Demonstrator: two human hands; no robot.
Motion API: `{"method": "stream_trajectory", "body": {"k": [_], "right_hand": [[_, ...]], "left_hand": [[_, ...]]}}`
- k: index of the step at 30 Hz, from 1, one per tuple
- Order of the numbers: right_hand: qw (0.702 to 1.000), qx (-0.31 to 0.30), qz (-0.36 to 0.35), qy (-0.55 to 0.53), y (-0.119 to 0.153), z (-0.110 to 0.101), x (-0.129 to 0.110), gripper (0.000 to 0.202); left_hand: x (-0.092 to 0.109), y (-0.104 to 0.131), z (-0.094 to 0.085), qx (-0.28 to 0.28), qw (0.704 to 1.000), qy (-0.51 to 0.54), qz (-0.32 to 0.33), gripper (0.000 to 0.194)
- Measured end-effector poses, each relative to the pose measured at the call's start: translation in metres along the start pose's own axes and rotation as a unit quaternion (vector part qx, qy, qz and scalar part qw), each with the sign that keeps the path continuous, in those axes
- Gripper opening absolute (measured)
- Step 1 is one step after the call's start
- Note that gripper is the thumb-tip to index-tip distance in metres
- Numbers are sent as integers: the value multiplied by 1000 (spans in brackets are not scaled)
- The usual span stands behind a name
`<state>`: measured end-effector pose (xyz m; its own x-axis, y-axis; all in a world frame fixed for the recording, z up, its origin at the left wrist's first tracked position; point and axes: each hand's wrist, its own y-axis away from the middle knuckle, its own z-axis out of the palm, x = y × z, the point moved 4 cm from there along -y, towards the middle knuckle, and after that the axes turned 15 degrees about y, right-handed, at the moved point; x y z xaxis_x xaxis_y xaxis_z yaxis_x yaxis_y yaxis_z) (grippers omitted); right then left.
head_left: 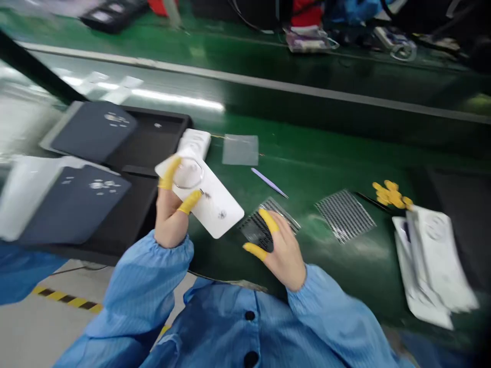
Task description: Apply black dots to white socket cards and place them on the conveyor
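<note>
My left hand point(172, 209), in yellow finger cots, grips a white flat panel point(220, 204) by its upper left end. The panel has rounded corners, a large ring outline and small dark marks on its face. My right hand point(282, 245), also in yellow finger cots, is over a clear sheet of small black strips point(255, 230). Its thumb and forefinger are apart, with nothing visible between them. Whether the fingertips touch the sheet I cannot tell. Just behind the held panel lies a stack of white panels point(196, 142).
Purple tweezers point(269, 182) and a translucent square point(240, 150) lie behind. A second strip sheet point(345, 214), yellow finger cots point(391, 194) and several white panels point(437, 245) are right. Left, dark grey panels point(76, 204) lie over black trays point(153, 138).
</note>
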<state>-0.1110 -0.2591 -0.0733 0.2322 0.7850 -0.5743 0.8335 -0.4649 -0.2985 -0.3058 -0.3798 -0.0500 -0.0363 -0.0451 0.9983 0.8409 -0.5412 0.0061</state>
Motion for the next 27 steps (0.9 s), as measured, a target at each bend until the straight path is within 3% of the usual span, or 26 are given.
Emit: {"method": "stream_trajectory", "body": {"k": [2, 5, 8, 12, 14, 16, 19, 22, 27], "right_hand": [[994, 14, -55, 90, 14, 9, 11, 33], [986, 24, -142, 81, 21, 16, 31, 37], [981, 51, -177, 53, 14, 7, 37, 40], [967, 22, -248, 54, 6, -19, 11, 35], [970, -10, -241, 32, 0, -27, 0, 30], [981, -33, -190, -20, -7, -32, -3, 28], [991, 6, -114, -64, -16, -36, 0, 24], [990, 33, -130, -37, -18, -32, -3, 22], [983, 13, -184, 1, -18, -23, -6, 22]], "left_hand": [[-7, 5, -22, 0, 998, -12, -58, 41], [-16, 17, -26, -19, 994, -28, -101, 28], [-28, 26, 6, -67, 989, -4, -129, 33], [-36, 45, 57, -179, 962, 107, -179, 46], [-37, 54, 67, -188, 947, 155, -209, 50], [-40, 58, 70, -182, 935, 186, -240, 46], [-44, 61, 71, -175, 921, 213, -273, 37], [-42, 66, 74, -164, 917, 219, -289, 33], [-41, 70, 73, -153, 934, 190, -262, 31]]}}
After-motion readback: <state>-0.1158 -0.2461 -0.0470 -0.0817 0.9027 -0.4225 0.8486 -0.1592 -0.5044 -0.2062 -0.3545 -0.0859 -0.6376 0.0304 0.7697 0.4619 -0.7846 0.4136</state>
